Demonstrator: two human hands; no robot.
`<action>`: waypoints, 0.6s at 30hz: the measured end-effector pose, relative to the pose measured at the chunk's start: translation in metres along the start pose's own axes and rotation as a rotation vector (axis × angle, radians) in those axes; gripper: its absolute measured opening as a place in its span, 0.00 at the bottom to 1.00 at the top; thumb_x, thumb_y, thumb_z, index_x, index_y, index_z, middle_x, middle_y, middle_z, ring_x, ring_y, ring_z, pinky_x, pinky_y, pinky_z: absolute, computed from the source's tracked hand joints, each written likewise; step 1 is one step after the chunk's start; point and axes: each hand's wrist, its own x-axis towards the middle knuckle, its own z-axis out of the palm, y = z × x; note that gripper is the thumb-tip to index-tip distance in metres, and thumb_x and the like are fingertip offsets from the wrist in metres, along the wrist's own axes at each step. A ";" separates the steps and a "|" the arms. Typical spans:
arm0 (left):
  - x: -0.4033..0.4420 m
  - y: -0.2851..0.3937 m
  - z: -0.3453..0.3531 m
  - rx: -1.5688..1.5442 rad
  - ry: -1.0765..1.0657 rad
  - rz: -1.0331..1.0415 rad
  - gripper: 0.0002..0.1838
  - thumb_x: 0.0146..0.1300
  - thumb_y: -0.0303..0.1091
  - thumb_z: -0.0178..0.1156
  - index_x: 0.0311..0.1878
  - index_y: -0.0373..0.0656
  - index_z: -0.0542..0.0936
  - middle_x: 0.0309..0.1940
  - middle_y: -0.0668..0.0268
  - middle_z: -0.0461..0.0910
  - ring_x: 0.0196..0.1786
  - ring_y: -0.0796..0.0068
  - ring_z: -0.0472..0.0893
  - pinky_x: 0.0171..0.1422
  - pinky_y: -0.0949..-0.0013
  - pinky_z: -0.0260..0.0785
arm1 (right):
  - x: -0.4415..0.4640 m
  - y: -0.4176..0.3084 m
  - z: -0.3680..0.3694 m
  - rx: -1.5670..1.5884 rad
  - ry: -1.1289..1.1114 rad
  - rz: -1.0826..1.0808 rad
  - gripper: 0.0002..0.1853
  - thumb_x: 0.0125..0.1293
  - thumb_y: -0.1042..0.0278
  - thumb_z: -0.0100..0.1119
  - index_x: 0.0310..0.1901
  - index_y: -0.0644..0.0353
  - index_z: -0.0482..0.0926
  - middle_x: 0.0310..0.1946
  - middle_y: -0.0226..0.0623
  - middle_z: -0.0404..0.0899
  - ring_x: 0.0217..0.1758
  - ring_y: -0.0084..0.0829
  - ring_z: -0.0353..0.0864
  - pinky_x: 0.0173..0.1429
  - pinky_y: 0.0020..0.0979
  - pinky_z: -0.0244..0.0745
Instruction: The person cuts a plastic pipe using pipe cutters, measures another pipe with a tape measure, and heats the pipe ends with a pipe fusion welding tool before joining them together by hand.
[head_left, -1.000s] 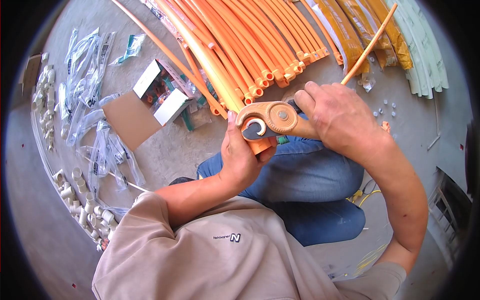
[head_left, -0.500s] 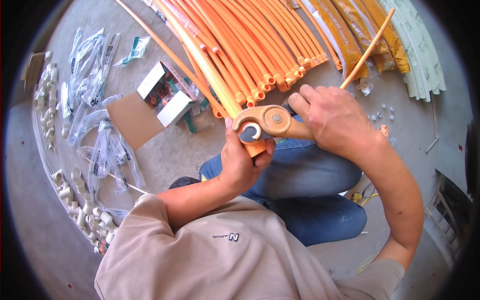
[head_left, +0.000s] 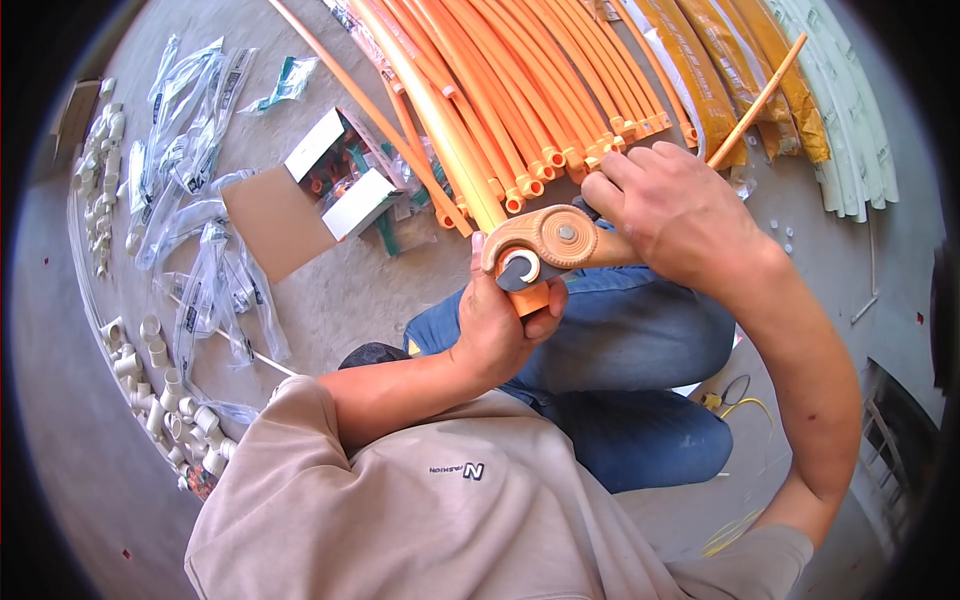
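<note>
In the head view, the left hand [head_left: 495, 325] is closed around the long orange plastic pipe [head_left: 465, 165], near its lower end. The right hand [head_left: 680, 215] grips the handle end of the orange ratchet pipe cutter with a dark blade [head_left: 560, 237], whose hooked head is at the pipe, beside the left hand. From the cutter, many orange pipes [head_left: 541, 100] lie towards 12 o'clock, 1 open cardboard box [head_left: 275, 225] towards 10, white plastic fittings [head_left: 172, 410] at 8
</note>
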 end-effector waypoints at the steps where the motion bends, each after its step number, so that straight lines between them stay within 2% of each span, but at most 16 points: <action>1: 0.001 -0.002 -0.004 -0.011 -0.035 -0.003 0.41 0.71 0.75 0.26 0.48 0.46 0.73 0.22 0.64 0.72 0.16 0.81 0.56 0.19 0.76 0.48 | -0.001 0.000 0.000 0.002 0.001 -0.005 0.07 0.60 0.67 0.58 0.39 0.56 0.75 0.33 0.35 0.79 0.40 0.35 0.83 0.46 0.35 0.76; 2: 0.001 -0.003 -0.006 -0.023 -0.070 -0.008 0.39 0.73 0.74 0.23 0.54 0.51 0.72 0.24 0.62 0.74 0.16 0.81 0.56 0.19 0.75 0.48 | -0.001 0.000 -0.001 0.011 -0.030 0.003 0.07 0.60 0.67 0.58 0.39 0.56 0.75 0.32 0.35 0.79 0.39 0.36 0.84 0.46 0.35 0.76; 9: -0.001 0.001 -0.003 -0.010 -0.098 -0.005 0.39 0.73 0.73 0.23 0.54 0.51 0.73 0.24 0.62 0.73 0.16 0.81 0.56 0.19 0.75 0.48 | -0.003 0.001 -0.005 0.027 -0.080 0.009 0.07 0.60 0.68 0.58 0.39 0.57 0.75 0.30 0.37 0.79 0.34 0.36 0.85 0.40 0.36 0.79; 15: -0.001 0.003 0.000 -0.042 -0.071 -0.035 0.38 0.73 0.73 0.23 0.53 0.51 0.72 0.25 0.63 0.73 0.16 0.81 0.55 0.19 0.76 0.47 | -0.006 0.003 -0.002 0.044 -0.030 0.006 0.05 0.60 0.68 0.58 0.37 0.56 0.74 0.29 0.37 0.79 0.31 0.36 0.85 0.36 0.36 0.79; 18: 0.001 -0.001 -0.005 -0.057 -0.064 -0.043 0.39 0.72 0.74 0.27 0.51 0.47 0.72 0.24 0.64 0.71 0.16 0.82 0.55 0.18 0.76 0.48 | -0.009 0.007 0.001 0.052 -0.031 0.004 0.05 0.61 0.68 0.57 0.37 0.56 0.74 0.28 0.37 0.79 0.30 0.36 0.85 0.35 0.36 0.79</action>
